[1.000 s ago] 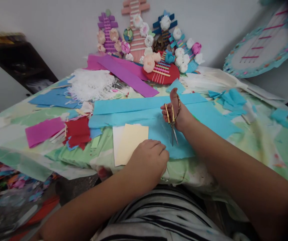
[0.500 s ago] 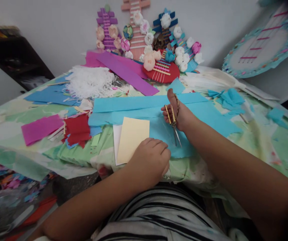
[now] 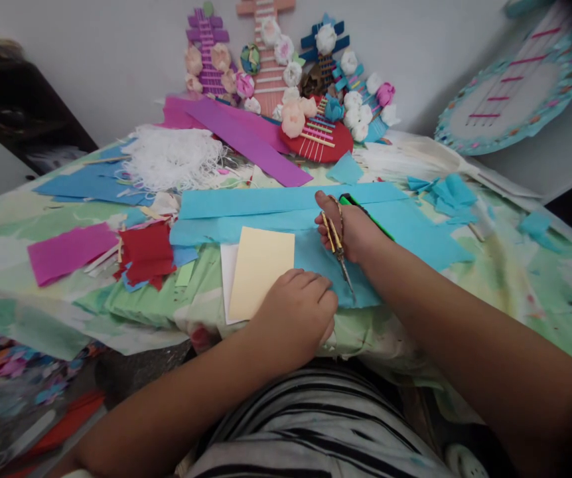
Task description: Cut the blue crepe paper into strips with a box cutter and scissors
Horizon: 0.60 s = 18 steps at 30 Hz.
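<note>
My right hand (image 3: 348,229) is above the blue paper (image 3: 405,232), with its fingers in the handles of gold-handled scissors (image 3: 338,245). The blades point down toward me and look nearly together. My left hand (image 3: 298,312) rests at the table's front edge, its fingers curled; what is under them, if anything, is hidden. Beside it lies a cream card (image 3: 263,269) over a white sheet (image 3: 227,275). A folded blue strip (image 3: 246,202) stretches across behind the card. Something green and black (image 3: 363,209) shows behind my right wrist.
White string (image 3: 171,159) is heaped at the back left, near purple paper (image 3: 251,143). Red scraps (image 3: 146,252) and magenta paper (image 3: 71,252) lie at left. Flower-decorated crafts (image 3: 266,60) stand against the wall. Crumpled blue paper (image 3: 450,199) lies at right.
My right hand has turned slightly and the scissor blades have come closer together. The green and black thing now shows behind the wrist. My left hand has hardly moved; the whole view has shifted slightly.
</note>
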Tool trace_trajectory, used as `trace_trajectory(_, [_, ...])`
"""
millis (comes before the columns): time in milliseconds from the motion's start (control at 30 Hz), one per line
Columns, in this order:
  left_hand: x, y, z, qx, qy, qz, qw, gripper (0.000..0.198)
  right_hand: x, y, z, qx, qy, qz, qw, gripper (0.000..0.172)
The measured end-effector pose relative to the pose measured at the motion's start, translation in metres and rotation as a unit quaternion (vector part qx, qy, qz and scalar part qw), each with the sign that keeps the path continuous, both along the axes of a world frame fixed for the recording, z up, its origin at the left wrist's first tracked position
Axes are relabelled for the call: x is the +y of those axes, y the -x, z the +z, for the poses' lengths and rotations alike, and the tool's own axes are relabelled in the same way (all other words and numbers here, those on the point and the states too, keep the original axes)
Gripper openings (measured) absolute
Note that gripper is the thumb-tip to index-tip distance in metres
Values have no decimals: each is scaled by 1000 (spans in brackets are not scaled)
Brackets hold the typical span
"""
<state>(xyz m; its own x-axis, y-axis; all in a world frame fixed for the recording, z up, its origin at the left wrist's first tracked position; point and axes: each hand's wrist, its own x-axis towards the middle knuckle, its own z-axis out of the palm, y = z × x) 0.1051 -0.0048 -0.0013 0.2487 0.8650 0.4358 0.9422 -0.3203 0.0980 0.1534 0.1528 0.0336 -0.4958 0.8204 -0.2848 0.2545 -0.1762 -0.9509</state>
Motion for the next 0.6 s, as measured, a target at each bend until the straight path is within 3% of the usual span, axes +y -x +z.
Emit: trace_trajectory(600, [-2,0,-3,16,-48,-7,999,13,-2,-4,-2,19,-42,-51,998,34])
